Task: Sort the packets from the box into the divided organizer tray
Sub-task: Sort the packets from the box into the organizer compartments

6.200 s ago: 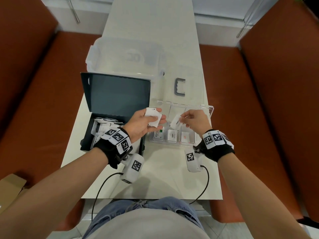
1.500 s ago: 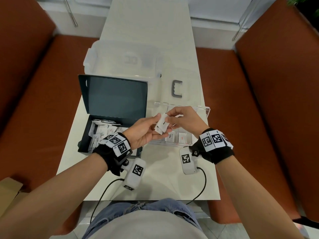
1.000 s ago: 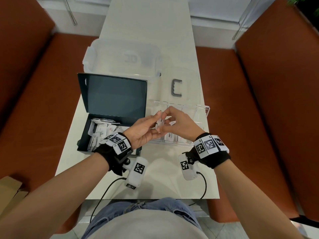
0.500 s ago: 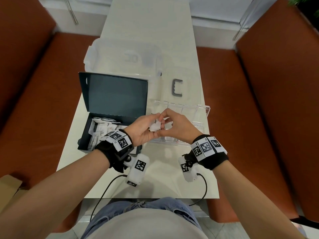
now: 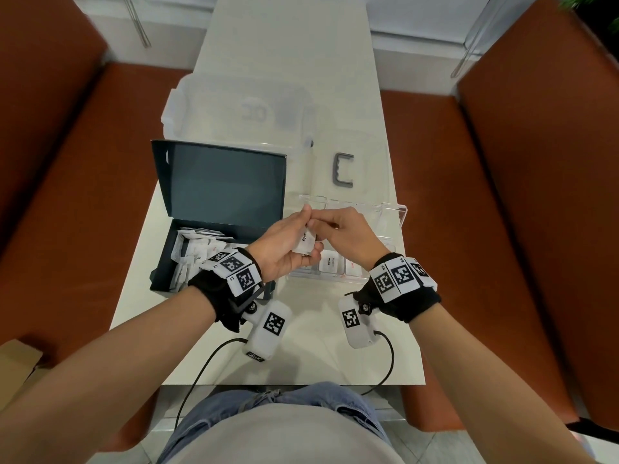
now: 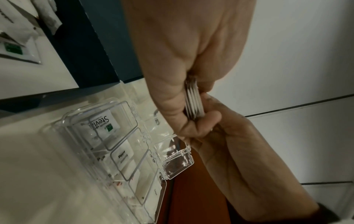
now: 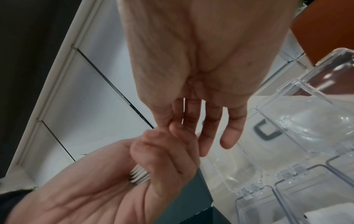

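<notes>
Two hands meet above the organizer tray [image 5: 395, 212]. My left hand [image 5: 284, 242] grips a stack of packets [image 5: 306, 241] edge-on; my right hand [image 5: 345, 236] pinches the top one with thumb and forefinger, other fingers straight. More packets lie in the box [image 5: 201, 249] at left.

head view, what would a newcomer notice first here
Both hands meet mid-table: the left hand grips a stack of packets while the right hand pinches at its top. Under them sits the clear tray, lids open, with packets in its near cells. To the left, the dark box holds more.
</notes>
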